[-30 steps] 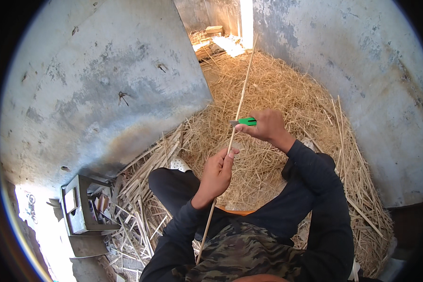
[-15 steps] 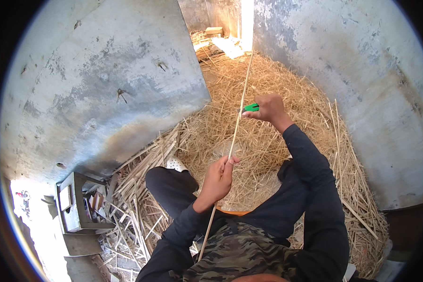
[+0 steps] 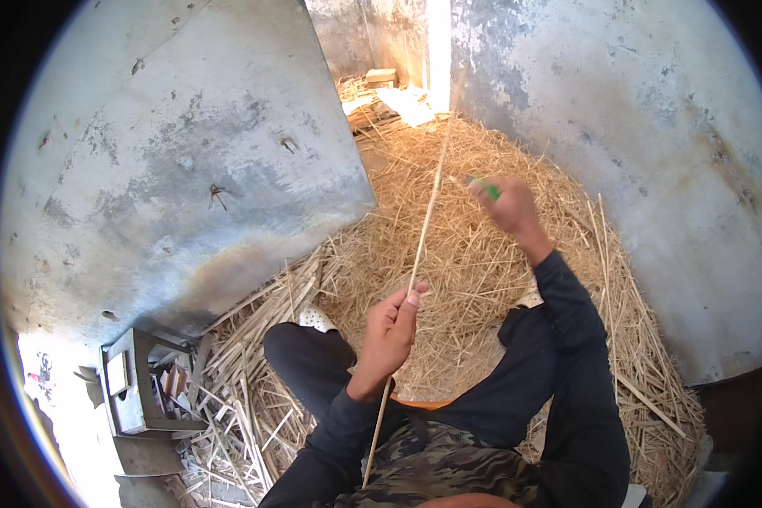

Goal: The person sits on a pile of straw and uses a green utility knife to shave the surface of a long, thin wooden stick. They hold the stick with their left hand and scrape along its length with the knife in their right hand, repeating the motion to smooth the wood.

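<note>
A long, thin, pale stick (image 3: pixel 426 222) runs from my lap up and away from me, its far end reaching toward the bright gap. My left hand (image 3: pixel 388 334) is closed round its nearer part, thumb on top. To the right of the stick, my right hand (image 3: pixel 514 207) grips a small green-handled knife (image 3: pixel 490 191). The knife is smeared by motion, so its blade is hard to make out. It appears apart from the stick. Straw-like shavings (image 3: pixel 470 254) cover the floor beneath both hands.
A worn wall or panel (image 3: pixel 220 169) rises on the left, and another wall (image 3: pixel 626 169) on the right. Split strips (image 3: pixel 237 364) pile beside a small wooden box stand (image 3: pixel 131 385) at the lower left. A brick-like block (image 3: pixel 381 77) lies at the back.
My right hand with the knife has moved right and a little nearer, away from the stick. My left hand keeps hold of the stick in nearly the same place.
</note>
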`<state>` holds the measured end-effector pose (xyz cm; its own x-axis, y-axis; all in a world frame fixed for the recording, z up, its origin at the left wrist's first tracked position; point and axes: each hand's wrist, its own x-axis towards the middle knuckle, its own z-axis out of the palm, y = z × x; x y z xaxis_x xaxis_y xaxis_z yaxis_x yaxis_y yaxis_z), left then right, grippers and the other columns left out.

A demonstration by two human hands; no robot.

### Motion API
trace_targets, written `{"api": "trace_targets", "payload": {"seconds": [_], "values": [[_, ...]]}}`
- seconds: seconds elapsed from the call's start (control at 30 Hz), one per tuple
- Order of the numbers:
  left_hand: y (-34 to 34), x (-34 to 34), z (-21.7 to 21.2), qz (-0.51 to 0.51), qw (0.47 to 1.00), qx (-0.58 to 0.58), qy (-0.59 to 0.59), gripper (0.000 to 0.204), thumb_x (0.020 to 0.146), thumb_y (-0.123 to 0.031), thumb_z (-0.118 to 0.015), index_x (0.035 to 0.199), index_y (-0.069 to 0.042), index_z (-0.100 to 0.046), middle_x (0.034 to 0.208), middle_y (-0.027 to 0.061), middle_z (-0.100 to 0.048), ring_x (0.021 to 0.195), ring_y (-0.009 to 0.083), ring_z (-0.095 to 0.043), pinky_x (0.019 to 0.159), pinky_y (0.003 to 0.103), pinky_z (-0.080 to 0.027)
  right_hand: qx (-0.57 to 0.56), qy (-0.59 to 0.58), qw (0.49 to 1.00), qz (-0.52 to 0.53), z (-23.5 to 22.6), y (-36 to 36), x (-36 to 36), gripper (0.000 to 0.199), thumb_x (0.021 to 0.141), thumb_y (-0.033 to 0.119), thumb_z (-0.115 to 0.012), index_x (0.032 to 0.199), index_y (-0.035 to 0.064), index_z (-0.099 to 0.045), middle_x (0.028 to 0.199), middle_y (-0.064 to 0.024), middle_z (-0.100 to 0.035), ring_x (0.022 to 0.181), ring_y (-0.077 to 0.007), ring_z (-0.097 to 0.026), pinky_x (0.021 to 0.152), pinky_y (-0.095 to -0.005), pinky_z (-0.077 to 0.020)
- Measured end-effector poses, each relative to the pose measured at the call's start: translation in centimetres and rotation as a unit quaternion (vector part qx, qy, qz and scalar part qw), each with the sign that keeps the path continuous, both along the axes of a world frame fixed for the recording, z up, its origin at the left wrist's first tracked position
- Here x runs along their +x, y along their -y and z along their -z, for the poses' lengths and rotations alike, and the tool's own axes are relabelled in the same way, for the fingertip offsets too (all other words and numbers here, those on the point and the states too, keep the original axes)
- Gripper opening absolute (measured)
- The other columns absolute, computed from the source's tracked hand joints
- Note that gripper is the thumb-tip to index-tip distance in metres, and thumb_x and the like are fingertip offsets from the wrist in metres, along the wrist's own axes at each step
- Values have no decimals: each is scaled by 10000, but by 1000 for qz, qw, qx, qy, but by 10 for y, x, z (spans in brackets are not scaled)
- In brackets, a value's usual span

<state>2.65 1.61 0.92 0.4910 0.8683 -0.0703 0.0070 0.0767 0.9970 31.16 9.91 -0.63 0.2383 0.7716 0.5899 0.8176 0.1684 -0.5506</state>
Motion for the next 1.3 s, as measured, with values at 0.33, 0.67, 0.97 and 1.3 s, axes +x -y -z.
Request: {"api": "trace_targets", "payload": {"seconds": [0.33, 0.67, 0.97, 1.3], "values": [[7, -3, -22, -44, 973, 184, -129, 333, 987, -168, -486, 1232, 46, -559, 596, -2, -438, 523, 64, -367, 489, 254, -304, 6, 177, 977, -121, -10, 32, -66, 736, 694, 828, -548, 478, 126, -502, 408, -42, -421, 357, -222, -469, 368, -355, -350], [16, -19, -17, -42, 931, 273, -240, 236, 921, -102, -532, 1124, -11, -609, 585, 205, -520, 525, 363, -567, 476, 400, -401, 48, 230, 972, -23, 8, -9, -30, 752, 683, 847, -541, 440, 139, -466, 360, 16, -343, 302, -137, -356, 333, -307, -286], [7, -19, 12, -30, 935, 277, -219, 193, 931, -123, -512, 1051, -15, -619, 591, 195, -537, 551, 396, -556, 510, 434, -414, 96, 297, 944, -108, 43, -36, -3, 693, 706, 805, -565, 503, 145, -513, 418, 15, -402, 343, -141, -393, 363, -319, -329], [34, -71, 3, -19, 975, 111, -192, 290, 1002, -142, -450, 1169, 26, -616, 669, 46, -579, 609, 83, -537, 568, 266, -419, -270, 57, 932, 235, 49, -13, 104, 747, 861, 742, -424, 547, 74, -540, 477, 0, -477, 411, -182, -389, 415, -418, -311]]}}
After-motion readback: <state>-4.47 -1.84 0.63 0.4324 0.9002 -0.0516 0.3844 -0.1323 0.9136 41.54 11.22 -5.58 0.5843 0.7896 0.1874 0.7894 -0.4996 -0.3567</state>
